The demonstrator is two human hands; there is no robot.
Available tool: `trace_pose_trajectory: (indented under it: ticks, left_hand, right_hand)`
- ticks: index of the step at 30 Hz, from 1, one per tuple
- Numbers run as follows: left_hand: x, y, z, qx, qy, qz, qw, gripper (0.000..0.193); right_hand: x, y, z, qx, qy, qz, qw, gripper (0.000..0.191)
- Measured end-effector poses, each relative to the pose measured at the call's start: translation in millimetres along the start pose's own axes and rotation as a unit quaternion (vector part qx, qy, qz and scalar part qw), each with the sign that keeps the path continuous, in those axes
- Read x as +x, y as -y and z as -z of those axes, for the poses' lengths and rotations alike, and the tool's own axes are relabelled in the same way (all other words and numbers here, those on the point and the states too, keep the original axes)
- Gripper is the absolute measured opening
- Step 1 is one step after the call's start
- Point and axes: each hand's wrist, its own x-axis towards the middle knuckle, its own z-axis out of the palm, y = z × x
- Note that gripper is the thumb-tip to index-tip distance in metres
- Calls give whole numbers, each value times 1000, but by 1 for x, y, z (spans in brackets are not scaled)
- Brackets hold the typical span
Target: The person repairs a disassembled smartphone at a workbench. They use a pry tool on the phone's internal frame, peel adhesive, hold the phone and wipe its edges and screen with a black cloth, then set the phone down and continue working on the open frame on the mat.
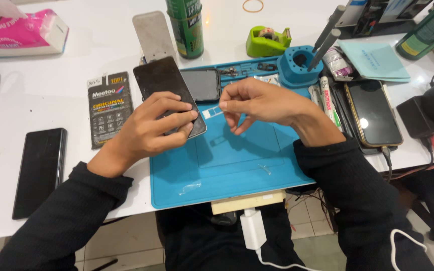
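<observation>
My left hand (154, 125) grips a dark smartphone (159, 78), tilted with its far end raised above the blue work mat (237, 160). Right beside the phone's near edge, my right hand (257, 100) pinches a small white tray-like piece (212, 112) between thumb and forefinger. The piece sits close to the phone's side; whether it touches is unclear. A second dark phone (202, 84) lies flat on the mat behind the hands.
A black phone (41, 168) lies left on the white table, next to a black flat packet (109, 108). A gold-rimmed phone (373, 113), white tubes, a blue tool holder (297, 62), a green tape dispenser (267, 42) and a green can (187, 27) stand behind and right.
</observation>
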Motion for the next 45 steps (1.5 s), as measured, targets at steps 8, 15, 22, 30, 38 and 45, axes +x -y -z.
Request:
trace_pose_trajectory:
  ticks: [8,15,22,30,38,45]
  left_hand:
    - [-10,9,6,-11,-63,68,996,22]
    - [-23,7,21,-29,-190,175,966,32]
    - [-36,10,30,-39,-193,176,965,32]
    - [-40,9,29,-78,-213,194,954,30]
    - [-50,4,22,-180,-250,294,905,25]
    - [-56,5,12,-373,-353,447,732,21]
  right_hand:
    - [12,-13,-9,-24,-41,-14,999,29]
    - [46,-3,-46,-148,-125,-57,979,26]
    - [41,10,-4,-220,-205,-15,954,27]
    - [25,-1,34,-303,-277,-85,908,26]
    - [35,-8,20,-355,-249,-133,891,25]
    - [33,-11,20,-388,-276,-126,870,26]
